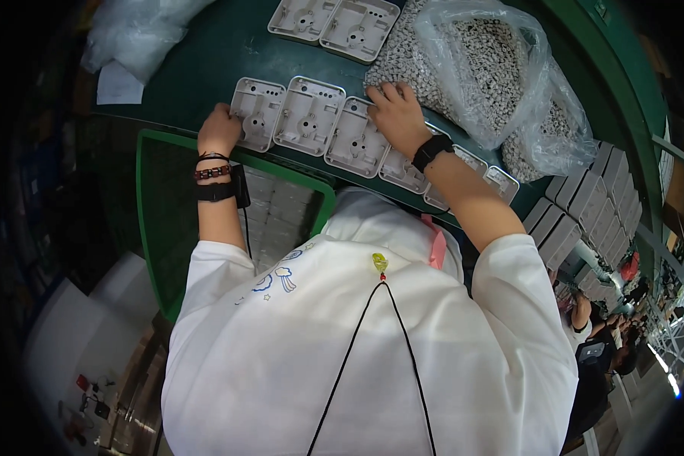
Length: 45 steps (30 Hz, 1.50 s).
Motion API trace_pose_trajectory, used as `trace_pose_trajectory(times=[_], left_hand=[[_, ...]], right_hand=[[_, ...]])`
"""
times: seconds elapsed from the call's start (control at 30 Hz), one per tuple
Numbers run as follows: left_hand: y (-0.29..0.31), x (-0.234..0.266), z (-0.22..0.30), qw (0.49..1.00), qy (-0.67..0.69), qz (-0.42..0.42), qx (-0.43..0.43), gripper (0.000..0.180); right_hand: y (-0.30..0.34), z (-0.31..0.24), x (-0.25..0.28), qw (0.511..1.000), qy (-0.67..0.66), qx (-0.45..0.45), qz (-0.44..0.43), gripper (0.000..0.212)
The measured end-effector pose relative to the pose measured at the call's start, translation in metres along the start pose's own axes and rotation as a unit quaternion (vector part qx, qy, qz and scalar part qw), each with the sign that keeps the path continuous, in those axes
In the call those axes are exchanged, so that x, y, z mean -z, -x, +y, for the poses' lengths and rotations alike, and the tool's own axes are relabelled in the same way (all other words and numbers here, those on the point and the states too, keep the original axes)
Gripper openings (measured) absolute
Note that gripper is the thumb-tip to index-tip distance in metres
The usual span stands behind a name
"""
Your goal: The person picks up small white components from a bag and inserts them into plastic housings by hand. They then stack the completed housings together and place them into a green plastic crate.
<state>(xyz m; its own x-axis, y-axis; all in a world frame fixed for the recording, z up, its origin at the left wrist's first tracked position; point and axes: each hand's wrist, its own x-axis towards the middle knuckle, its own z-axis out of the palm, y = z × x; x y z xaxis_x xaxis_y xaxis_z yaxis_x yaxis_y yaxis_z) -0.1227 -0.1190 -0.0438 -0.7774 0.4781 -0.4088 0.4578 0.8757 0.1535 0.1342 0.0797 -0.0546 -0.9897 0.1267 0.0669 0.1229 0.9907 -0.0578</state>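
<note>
A row of pale grey moulded plastic plates (310, 115) lies along the near edge of a dark green table (205, 61). My left hand (219, 131) rests with curled fingers on the leftmost plate (258, 112) at its left edge. My right hand (395, 114) lies palm down over the plates further right, its fingertips at the edge of a heap of small grey parts (410, 61). What is under its fingers is hidden. The left wrist bears bracelets, the right a black watch.
Two more grey plates (334, 23) lie at the far side. Clear plastic bags (501, 76) full of small grey parts sit at the right. A green crate (156, 197) of stacked plates stands below the table edge. Stacked grey plates (585, 205) line the right. Other people work far right.
</note>
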Motion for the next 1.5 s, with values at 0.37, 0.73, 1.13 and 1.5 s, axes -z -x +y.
trace_pose_trajectory(times=[0.37,0.73,1.13,1.5], left_hand=[[0.000,0.005,0.008,0.996,-0.067,-0.063,0.011,0.038],[0.015,-0.002,0.062,0.992,-0.113,-0.054,-0.026,0.034],[0.043,-0.018,0.098,0.980,-0.155,-0.110,-0.065,0.034],[0.143,0.015,0.197,0.752,0.513,-0.371,-0.183,0.060]], right_hand=[[0.123,0.005,0.069,0.940,-0.093,-0.311,0.103,0.036],[0.275,-0.013,0.043,0.817,-0.059,-0.571,0.054,0.059],[0.293,0.003,0.041,0.747,-0.080,-0.659,-0.033,0.055],[0.128,-0.023,0.135,0.891,-0.280,-0.318,0.163,0.026]])
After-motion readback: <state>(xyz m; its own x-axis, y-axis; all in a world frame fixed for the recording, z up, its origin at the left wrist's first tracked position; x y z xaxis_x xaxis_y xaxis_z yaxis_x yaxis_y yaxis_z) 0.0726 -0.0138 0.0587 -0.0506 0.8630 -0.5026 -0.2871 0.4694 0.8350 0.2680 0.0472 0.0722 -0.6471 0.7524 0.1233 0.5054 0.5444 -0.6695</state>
